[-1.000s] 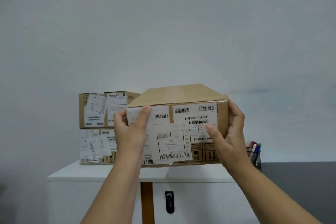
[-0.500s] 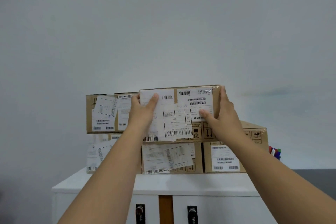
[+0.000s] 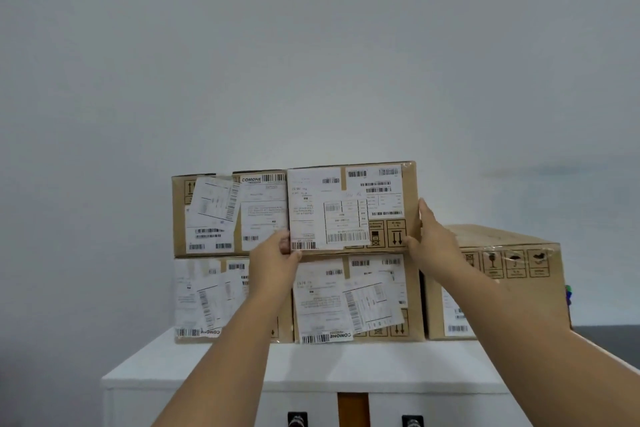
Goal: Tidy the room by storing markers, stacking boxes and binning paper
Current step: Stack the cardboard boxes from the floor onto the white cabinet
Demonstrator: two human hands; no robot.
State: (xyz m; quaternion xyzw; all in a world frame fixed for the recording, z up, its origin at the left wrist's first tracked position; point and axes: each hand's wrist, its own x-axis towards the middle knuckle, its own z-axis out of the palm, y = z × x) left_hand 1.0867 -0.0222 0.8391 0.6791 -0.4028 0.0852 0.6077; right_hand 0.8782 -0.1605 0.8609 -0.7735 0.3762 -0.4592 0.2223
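Observation:
A labelled cardboard box (image 3: 349, 208) rests on top of the middle bottom box (image 3: 356, 298), flush against the upper left box (image 3: 228, 213). My left hand (image 3: 277, 262) grips its lower left corner from the front. Along its right edge and lower right corner lies my right hand (image 3: 433, 241), fingers flat. A third bottom box (image 3: 509, 253) stands to the right with nothing on it. Another box (image 3: 204, 302) sits under the upper left one. Marker tips (image 3: 568, 295) peek out behind the right box.
All boxes stand on a white cabinet (image 3: 311, 367) against a plain pale wall. Two dark drawer locks (image 3: 298, 419) and an orange strip (image 3: 353, 409) show on the cabinet front. A dark surface (image 3: 606, 336) lies to the right.
The box has gone from held in the air in front of me to resting on the middle bottom box beside the upper left one. My fingers have slid toward its lower corners.

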